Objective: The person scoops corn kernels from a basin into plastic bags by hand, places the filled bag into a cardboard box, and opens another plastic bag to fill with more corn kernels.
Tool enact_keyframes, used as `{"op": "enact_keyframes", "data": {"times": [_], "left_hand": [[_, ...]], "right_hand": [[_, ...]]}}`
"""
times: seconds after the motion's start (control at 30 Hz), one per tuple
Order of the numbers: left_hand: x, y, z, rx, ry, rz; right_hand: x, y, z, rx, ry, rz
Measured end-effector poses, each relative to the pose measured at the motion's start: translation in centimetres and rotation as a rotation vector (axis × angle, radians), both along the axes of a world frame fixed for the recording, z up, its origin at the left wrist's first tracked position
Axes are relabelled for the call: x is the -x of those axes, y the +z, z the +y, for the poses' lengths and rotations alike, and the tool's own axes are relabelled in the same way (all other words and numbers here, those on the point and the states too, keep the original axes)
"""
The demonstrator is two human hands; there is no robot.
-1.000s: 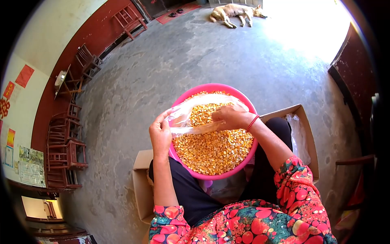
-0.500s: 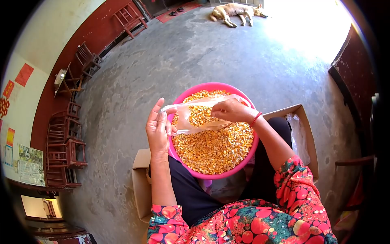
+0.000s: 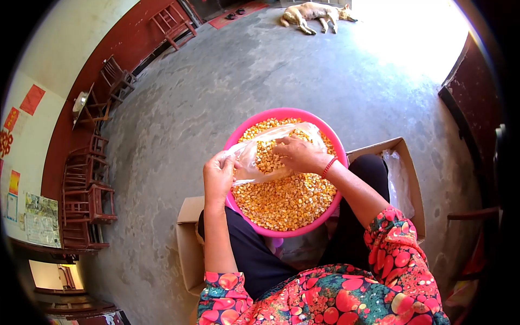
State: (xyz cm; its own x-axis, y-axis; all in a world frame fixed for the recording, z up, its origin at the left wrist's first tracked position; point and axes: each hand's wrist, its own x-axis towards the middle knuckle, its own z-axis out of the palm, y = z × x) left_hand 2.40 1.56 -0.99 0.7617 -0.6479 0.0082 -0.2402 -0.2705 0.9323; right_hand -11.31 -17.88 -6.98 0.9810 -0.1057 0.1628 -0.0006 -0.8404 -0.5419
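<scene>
A clear plastic bag (image 3: pixel 248 155) lies over dried corn kernels (image 3: pixel 281 200) in a pink basin (image 3: pixel 281 234). My left hand (image 3: pixel 219 176) is closed at the basin's left rim, thumb and fingers pinching the bag's edge. Over the bag's mouth is my right hand (image 3: pixel 303 155), its fingers apart and touching the corn there; a red cord circles that wrist. Kernels show within the bag's opening. The fingertips of my right hand are partly hidden among them.
Cardboard boxes (image 3: pixel 190 214) stand on both sides of my legs, with more plastic bags (image 3: pixel 398 184) in the right one. Wooden chairs (image 3: pixel 89 203) line the left wall. A dog (image 3: pixel 314 15) lies on the concrete floor far ahead.
My left hand has gone from spread fingers to a pinch on the bag's edge. My right hand has shifted left and slightly down, its fingers now spread over the kernels.
</scene>
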Motion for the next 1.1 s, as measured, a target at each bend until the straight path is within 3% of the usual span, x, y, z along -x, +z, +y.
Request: {"op": "enact_keyframes", "data": {"times": [0.17, 0.27, 0.33, 0.43, 0.57, 0.63, 0.83, 0.9, 1.1], "left_hand": [[0.2, 0.6, 0.1, 0.009, -0.104, 0.17], [0.1, -0.6, 0.2, -0.01, -0.151, 0.066], [-0.7, -1.5, 0.3, -0.259, -0.298, -0.181], [0.0, -1.3, 0.0, -0.151, -0.233, -0.266], [0.9, -0.3, -0.3, -0.164, -0.181, -0.285], [0.3, -1.0, -0.1, -0.355, -0.219, -0.181], [0.8, 0.1, -0.6, -0.003, -0.016, -0.144], [0.8, 0.5, -0.5, 0.202, 0.03, 0.002], [1.1, 1.5, -0.6, 0.441, 0.149, 0.061]], "right_hand": [[0.4, 1.5, -2.0, 0.052, -0.156, -0.2], [0.4, 1.8, -2.3, 0.12, -0.28, -0.298], [0.4, 1.8, -2.4, 0.157, -0.35, -0.254], [0.4, 1.6, -1.6, 0.142, -0.399, -0.248], [0.3, 2.0, -1.6, 0.101, -0.387, -0.247], [-0.1, 1.6, -1.4, 0.18, -0.41, -0.273], [-0.2, 1.9, -1.2, 0.228, -0.446, -0.324], [-0.2, 2.2, -1.1, 0.247, -0.439, -0.388], [0.1, 4.0, -0.8, 0.313, -0.478, -0.445]]}}
